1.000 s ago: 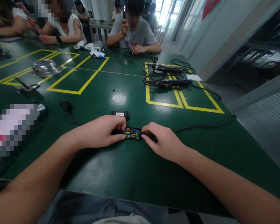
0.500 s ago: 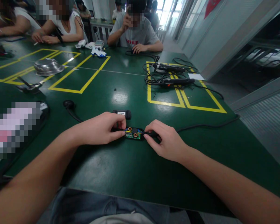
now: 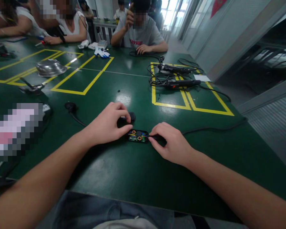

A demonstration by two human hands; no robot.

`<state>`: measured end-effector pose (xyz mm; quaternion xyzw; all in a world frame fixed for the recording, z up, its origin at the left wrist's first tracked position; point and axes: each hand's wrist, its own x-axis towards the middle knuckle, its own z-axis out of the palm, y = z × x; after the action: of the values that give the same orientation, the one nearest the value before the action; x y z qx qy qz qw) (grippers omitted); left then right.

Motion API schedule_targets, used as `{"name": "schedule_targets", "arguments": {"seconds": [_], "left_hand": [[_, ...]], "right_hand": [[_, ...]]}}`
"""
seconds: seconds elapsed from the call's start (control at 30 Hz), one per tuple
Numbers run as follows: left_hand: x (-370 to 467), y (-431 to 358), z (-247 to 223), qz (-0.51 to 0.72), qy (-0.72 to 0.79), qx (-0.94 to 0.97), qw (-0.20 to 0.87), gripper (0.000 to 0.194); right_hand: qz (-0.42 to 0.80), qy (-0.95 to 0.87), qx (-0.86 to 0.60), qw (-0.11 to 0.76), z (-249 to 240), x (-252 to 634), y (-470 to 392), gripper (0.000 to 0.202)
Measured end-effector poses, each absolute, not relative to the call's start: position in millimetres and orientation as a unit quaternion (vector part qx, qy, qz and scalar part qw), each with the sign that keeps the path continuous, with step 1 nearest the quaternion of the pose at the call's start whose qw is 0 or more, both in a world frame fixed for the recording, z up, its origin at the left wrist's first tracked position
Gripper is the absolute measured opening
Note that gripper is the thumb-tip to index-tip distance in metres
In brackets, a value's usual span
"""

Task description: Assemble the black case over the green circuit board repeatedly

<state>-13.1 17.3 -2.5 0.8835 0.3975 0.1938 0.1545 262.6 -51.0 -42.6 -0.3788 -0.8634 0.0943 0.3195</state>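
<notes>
In front of me lies a small black case (image 3: 138, 142) with a green circuit board (image 3: 133, 138) in it; copper ring coils and coloured wires show on the board. My right hand (image 3: 170, 141) pinches the black cable (image 3: 159, 137) where it meets the case's right end. Just over the left end hovers my left hand (image 3: 112, 122), thumb and fingers apart and nothing visible between them. Behind those fingers is a black ribbed cover (image 3: 132, 116), partly hidden; whether they touch it I cannot tell.
A black plug (image 3: 70, 107) on a cord lies left. Two corded black tools (image 3: 183, 84) rest in yellow-taped boxes at right. A metal bowl (image 3: 51, 67), gloves (image 3: 102, 53) and a blurred-out object (image 3: 16, 130) are on the green table (image 3: 105, 178). Several people sit across.
My left hand has let go of the case's left end and moved up to the ribbed cover, its fingers spreading. My right hand keeps its pinch on the cable.
</notes>
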Motion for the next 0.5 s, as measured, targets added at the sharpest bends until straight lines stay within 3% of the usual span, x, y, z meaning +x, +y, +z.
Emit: {"name": "schedule_targets", "arguments": {"seconds": [0.1,0.33,0.5], "left_hand": [[-10,24,-14,0.208,0.455,0.859,0.107,0.035],[-5,11,-1,0.240,0.329,0.882,0.239,0.033],[0,3,-1,0.189,0.279,0.896,0.290,0.031]], "right_hand": [[0.106,-0.856,-0.402,0.309,-41,263,-53,0.010],[0.140,-0.835,-0.426,0.318,-44,266,-56,0.054],[0.123,-0.853,-0.415,0.293,-42,264,-55,0.054]]}}
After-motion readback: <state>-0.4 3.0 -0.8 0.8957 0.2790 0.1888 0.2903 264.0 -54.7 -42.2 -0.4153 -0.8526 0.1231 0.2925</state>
